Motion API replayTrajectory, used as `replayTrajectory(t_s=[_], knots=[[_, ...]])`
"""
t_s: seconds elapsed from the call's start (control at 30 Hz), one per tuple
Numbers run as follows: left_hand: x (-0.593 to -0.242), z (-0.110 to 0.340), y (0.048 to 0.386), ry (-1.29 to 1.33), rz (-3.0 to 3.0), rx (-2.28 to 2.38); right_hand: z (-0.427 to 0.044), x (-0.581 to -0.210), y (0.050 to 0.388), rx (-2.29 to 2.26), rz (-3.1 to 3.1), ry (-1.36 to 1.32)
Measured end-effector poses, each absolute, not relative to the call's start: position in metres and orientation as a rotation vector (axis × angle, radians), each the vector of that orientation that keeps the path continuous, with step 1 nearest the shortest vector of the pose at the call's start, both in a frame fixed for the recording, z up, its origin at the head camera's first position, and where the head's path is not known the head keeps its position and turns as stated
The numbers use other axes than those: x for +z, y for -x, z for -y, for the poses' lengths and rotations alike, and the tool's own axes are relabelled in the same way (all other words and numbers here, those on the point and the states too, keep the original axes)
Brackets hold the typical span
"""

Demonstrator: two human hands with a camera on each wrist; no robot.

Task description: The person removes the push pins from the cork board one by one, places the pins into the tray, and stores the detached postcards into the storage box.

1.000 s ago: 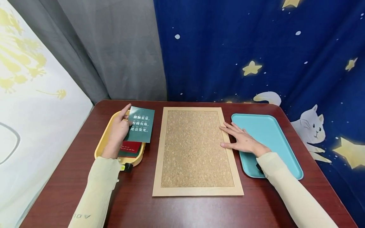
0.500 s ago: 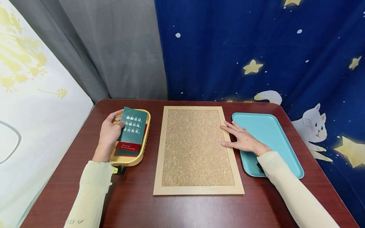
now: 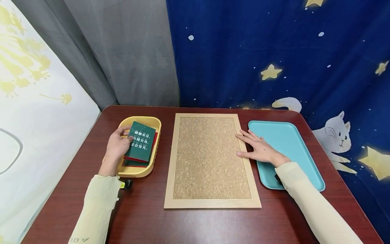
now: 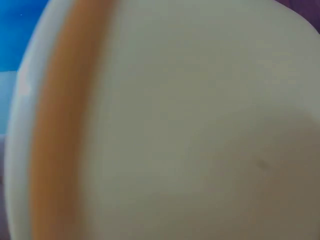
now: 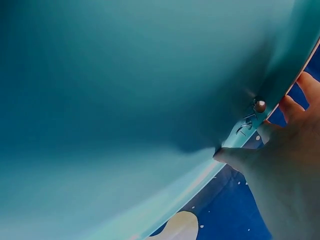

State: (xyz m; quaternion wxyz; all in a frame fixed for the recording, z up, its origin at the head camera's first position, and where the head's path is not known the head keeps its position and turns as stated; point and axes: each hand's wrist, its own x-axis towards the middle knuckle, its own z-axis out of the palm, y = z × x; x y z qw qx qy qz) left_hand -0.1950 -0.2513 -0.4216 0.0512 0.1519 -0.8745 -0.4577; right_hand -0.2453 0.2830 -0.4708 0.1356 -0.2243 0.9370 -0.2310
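My left hand (image 3: 117,145) pinches the left edge of a dark green card (image 3: 141,140) with white Chinese lettering, thumb on top. The card lies tilted over the yellow basket (image 3: 143,118), covering much of a red card (image 3: 155,139) and another green card (image 3: 135,163) inside it. In the left wrist view there is only a blurred, pale surface with an orange-brown band. My right hand (image 3: 259,149) rests with spread fingers on the right frame of a corkboard (image 3: 210,159). The right wrist view also shows this hand (image 5: 280,145), its thumb and fingers extended.
To the right of the corkboard lies a turquoise tray (image 3: 290,145), partly under my right forearm. A dark red-brown table (image 3: 195,225) bears everything. Behind it hang a grey curtain (image 3: 128,51) and a blue star-patterned one (image 3: 225,51).
My left hand has brought the green card leftward from past the basket's right rim to over the cards in the basket. My right hand has stayed on the corkboard's frame.
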Motion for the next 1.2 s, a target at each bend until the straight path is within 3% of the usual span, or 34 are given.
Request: replayTrajectory(t_s=[0.6,1.2], knots=[[-0.439,0.254,0.19,-0.512,2.942,-1.089,-0.284,-0.47,0.245,-0.669,-2.714,0.646],[-0.431,0.241,0.178,-0.473,3.069,-0.797,-0.282,-0.471,0.244,-0.662,-2.714,0.643]])
